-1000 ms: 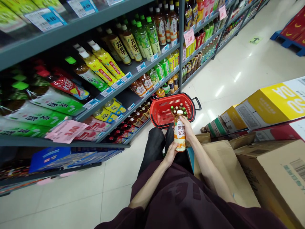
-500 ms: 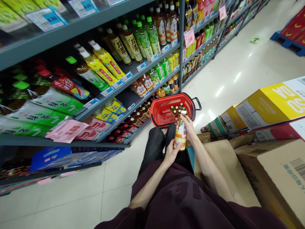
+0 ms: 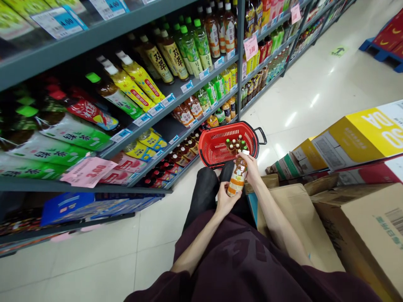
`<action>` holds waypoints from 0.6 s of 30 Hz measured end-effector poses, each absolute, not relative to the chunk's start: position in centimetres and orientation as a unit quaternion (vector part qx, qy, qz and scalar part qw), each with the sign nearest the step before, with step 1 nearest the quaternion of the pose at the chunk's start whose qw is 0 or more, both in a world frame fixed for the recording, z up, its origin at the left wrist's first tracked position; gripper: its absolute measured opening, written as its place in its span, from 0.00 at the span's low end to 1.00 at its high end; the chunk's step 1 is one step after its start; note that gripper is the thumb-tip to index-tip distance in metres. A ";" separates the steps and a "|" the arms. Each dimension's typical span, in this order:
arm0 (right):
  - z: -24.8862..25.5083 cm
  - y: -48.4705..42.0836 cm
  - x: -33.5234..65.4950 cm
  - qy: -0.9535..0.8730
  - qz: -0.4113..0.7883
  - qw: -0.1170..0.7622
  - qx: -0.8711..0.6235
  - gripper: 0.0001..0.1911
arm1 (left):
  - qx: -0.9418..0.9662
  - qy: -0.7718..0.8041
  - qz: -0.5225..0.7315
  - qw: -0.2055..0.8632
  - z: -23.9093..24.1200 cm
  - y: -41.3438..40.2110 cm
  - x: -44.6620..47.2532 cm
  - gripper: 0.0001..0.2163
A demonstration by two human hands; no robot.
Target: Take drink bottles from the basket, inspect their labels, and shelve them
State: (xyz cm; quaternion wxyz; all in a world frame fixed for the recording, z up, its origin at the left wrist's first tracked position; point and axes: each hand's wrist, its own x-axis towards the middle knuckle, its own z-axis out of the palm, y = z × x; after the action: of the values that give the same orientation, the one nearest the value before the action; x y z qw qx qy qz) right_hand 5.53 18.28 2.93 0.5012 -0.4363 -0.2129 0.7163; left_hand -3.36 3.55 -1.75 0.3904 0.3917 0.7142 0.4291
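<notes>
A drink bottle (image 3: 237, 178) with a white cap, amber liquid and an orange-and-white label is held tilted above my lap. My left hand (image 3: 226, 200) is closed around its lower end. Near the cap, my right hand (image 3: 251, 166) grips the upper part. Just beyond my knees, a red shopping basket (image 3: 210, 147) stands on the floor, its black handle folded to the right. Several bottles (image 3: 234, 144) with green, white and brown caps stand upright at its right end, partly hidden by the held bottle and my right hand.
Shelves of bottled drinks (image 3: 171, 58) run along the left, with a pink price tag (image 3: 90, 171) jutting out. Open cardboard boxes (image 3: 299, 218) and yellow cartons (image 3: 349, 138) crowd my right side. A blue pallet (image 3: 379, 54) with red boxes lies farther off.
The bottle has been turned about its length and tilted more, its cap leaning further right. Both hands have shifted slightly with it and keep their hold.
</notes>
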 end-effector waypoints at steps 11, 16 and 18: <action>2.6 18.6 5.7 -0.181 0.712 0.506 -0.452 0.11 | 0.406 0.702 0.407 0.420 -1.9 3.7 -3.6 0.23; 2.8 18.5 5.7 -0.183 0.711 0.497 -0.462 0.11 | 0.427 0.673 0.407 0.446 -1.9 3.7 -3.8 0.26; 2.9 18.5 5.7 -0.185 0.710 0.492 -0.469 0.11 | 0.432 0.667 0.406 0.451 -1.8 3.7 -3.9 0.26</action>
State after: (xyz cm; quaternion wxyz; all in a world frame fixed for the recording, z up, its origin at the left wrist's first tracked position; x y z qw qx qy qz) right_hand 5.73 18.47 2.87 0.4923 -0.4686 -0.1847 0.7099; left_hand -3.86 3.73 -1.84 0.4509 0.4316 0.6673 0.4063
